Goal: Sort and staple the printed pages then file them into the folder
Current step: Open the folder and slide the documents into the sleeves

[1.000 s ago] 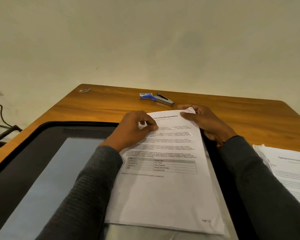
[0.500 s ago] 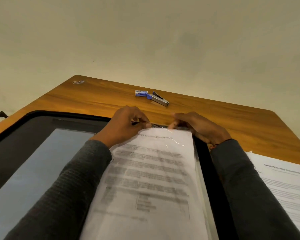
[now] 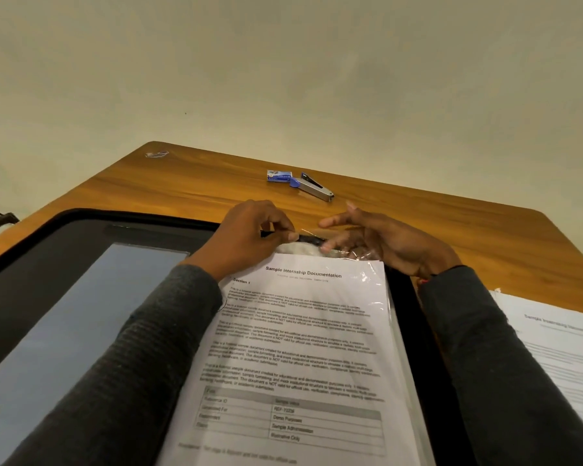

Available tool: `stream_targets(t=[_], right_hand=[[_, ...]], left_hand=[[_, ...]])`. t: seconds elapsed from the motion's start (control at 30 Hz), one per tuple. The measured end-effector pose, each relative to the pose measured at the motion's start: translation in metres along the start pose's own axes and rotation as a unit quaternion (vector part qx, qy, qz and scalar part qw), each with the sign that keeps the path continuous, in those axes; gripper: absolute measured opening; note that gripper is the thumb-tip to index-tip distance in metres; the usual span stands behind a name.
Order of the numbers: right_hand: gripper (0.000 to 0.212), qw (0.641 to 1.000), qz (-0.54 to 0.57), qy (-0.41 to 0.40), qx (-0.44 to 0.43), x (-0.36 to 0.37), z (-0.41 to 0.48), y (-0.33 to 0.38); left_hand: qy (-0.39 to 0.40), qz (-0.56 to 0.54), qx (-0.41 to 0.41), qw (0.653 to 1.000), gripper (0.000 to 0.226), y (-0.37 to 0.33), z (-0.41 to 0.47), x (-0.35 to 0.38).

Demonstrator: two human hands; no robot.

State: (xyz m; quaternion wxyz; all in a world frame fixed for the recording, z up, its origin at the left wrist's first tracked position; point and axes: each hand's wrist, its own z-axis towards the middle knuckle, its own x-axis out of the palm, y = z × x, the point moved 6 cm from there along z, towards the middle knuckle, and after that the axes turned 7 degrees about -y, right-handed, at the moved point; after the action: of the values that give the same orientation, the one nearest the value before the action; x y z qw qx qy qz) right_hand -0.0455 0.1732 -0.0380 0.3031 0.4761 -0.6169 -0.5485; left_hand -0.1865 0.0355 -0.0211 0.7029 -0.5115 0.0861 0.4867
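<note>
The filing step is judged to be in hand: the printed pages [image 3: 300, 331], headed "Sample Internship Documentation", are seen lying on the right leaf of the open black folder [image 3: 48, 264], which covers the near left part of the worktop [image 3: 468, 237]. They appear to be lodged in a clear sleeve [image 3: 362, 254], whose mouth shows crumpled just beyond their top edge.

The sleeve's upper lip is pinched between thumb and forefinger of the left hand [image 3: 249, 237], the wrist resting on the page's top left corner. The right hand [image 3: 381, 242] is held open, fingers straight and spread, its fingertips at the sleeve mouth.

Next, the mouth probably has to be smoothed flat over the pages. A further stack [image 3: 559, 348] waits at the near right edge. The stapler [image 3: 315, 188] and staple box [image 3: 278, 175] are left untouched near the far edge.
</note>
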Motion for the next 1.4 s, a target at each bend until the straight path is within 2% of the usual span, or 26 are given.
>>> stream_targets(t=[0.1, 0.2, 0.4, 0.5, 0.57, 0.63, 0.73, 0.8, 0.87, 0.93, 1.0, 1.1, 1.13, 1.2, 1.27, 1.33, 1.4], right_hand=[[0.062, 0.997, -0.066, 0.026, 0.009, 0.004, 0.000, 0.000], [0.069, 0.994, -0.103, 0.015, 0.022, 0.002, 0.004, -0.006], [0.028, 0.996, -0.069, -0.058, 0.014, -0.003, 0.001, -0.009], [0.014, 0.988, -0.042, -0.147, -0.027, 0.004, -0.009, -0.005], [0.024, 0.973, -0.010, -0.223, -0.054, 0.006, -0.022, -0.005], [0.052, 0.962, 0.010, -0.267, -0.061, 0.015, -0.049, -0.002], [0.090, 0.950, 0.029, -0.310, -0.038, 0.034, -0.108, -0.004], [0.095, 0.946, 0.017, -0.324, -0.012, 0.053, -0.155, -0.008], [0.091, 0.943, -0.031, -0.332, 0.011, 0.075, -0.199, -0.015], [0.085, 0.942, -0.041, -0.331, 0.028, 0.092, -0.231, -0.027], [0.076, 0.942, -0.023, -0.333, 0.041, 0.107, -0.252, -0.037], [0.066, 0.928, -0.008, -0.371, 0.040, 0.120, -0.266, -0.040], [0.065, 0.921, 0.000, -0.387, 0.040, 0.123, -0.269, -0.039], [0.064, 0.915, 0.016, -0.402, 0.038, 0.134, -0.272, -0.032], [0.060, 0.911, 0.029, -0.411, 0.016, 0.149, -0.274, -0.018], [0.056, 0.914, 0.046, -0.401, -0.028, 0.169, -0.275, 0.002], [0.053, 0.937, 0.047, -0.340, -0.068, 0.196, -0.270, 0.022]], left_hand=[[0.002, -0.005, 0.004, 1.000, 0.005, 0.000, 0.000, 0.001], [-0.007, 0.007, 0.009, 1.000, 0.005, 0.002, 0.000, 0.004], [-0.003, -0.008, -0.010, 1.000, 0.009, 0.015, -0.004, 0.014], [-0.008, -0.022, -0.028, 0.999, 0.010, 0.019, -0.007, 0.014], [-0.015, -0.025, -0.026, 0.999, 0.008, 0.022, -0.009, 0.011], [-0.037, -0.041, -0.036, 0.998, 0.005, 0.021, -0.009, 0.006], [-0.089, -0.072, -0.070, 0.991, 0.012, 0.020, -0.012, -0.005], [-0.144, -0.084, -0.076, 0.983, 0.019, 0.014, -0.020, -0.015], [-0.203, -0.079, -0.068, 0.974, 0.030, 0.001, -0.035, -0.028], [-0.222, -0.076, -0.059, 0.970, 0.038, -0.015, -0.052, -0.037], [-0.181, -0.081, -0.054, 0.979, 0.036, -0.036, -0.074, -0.040], [-0.076, -0.039, -0.053, 0.995, 0.024, -0.067, -0.118, -0.036], [-0.058, -0.030, -0.051, 0.997, 0.026, -0.077, -0.133, -0.035], [-0.031, -0.033, -0.058, 0.997, 0.050, -0.096, -0.163, -0.043], [-0.015, -0.063, -0.100, 0.993, 0.065, -0.113, -0.182, -0.052], [-0.006, -0.110, -0.157, 0.981, 0.060, -0.128, -0.190, -0.061], [0.008, -0.166, -0.216, 0.962, 0.057, -0.138, -0.188, -0.070]])
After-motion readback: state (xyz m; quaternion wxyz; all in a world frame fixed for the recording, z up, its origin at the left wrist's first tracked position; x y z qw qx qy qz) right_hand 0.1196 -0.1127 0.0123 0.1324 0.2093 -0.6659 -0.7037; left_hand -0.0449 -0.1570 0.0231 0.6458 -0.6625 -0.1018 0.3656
